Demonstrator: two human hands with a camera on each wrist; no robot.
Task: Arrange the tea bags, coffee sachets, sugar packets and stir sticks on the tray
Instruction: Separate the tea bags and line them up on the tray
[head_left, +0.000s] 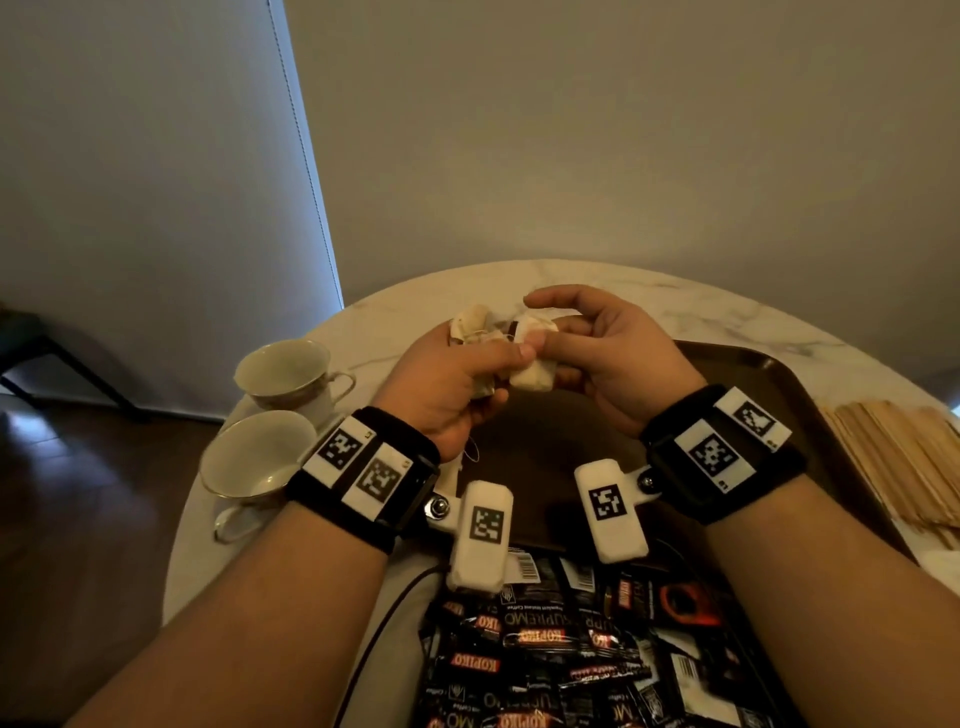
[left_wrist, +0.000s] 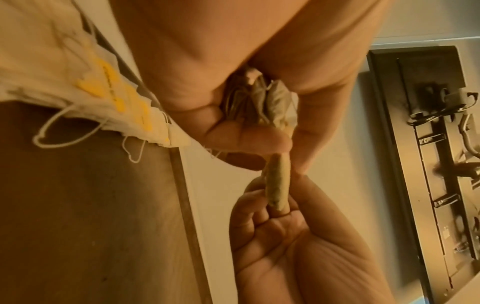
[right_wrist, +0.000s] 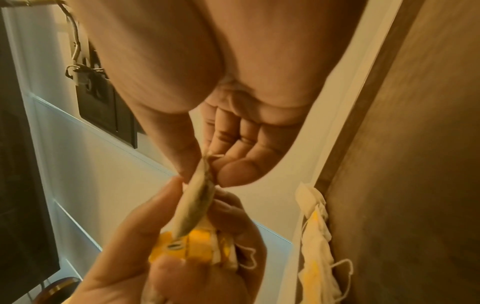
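Note:
Both hands are raised over the dark brown tray (head_left: 753, 374). My left hand (head_left: 488, 364) grips a bunch of tea bags (head_left: 472, 322) with yellow tags (right_wrist: 197, 248) and loose strings. My right hand (head_left: 556, 332) pinches one tea bag (head_left: 532, 376) between thumb and fingers. The left thumb and forefinger touch that same bag (left_wrist: 276, 181). Black coffee sachets (head_left: 545, 639) are heaped at the tray's near end. Wooden stir sticks (head_left: 898, 457) lie stacked to the right of the tray. More tea bags (right_wrist: 317, 236) lie at the tray's edge.
Two empty white teacups (head_left: 285, 371) (head_left: 249, 457) stand on the left of the round marble table (head_left: 675, 306). A black cable (head_left: 384, 623) runs off the near edge. A wall is behind the table, with dark wood floor to the left.

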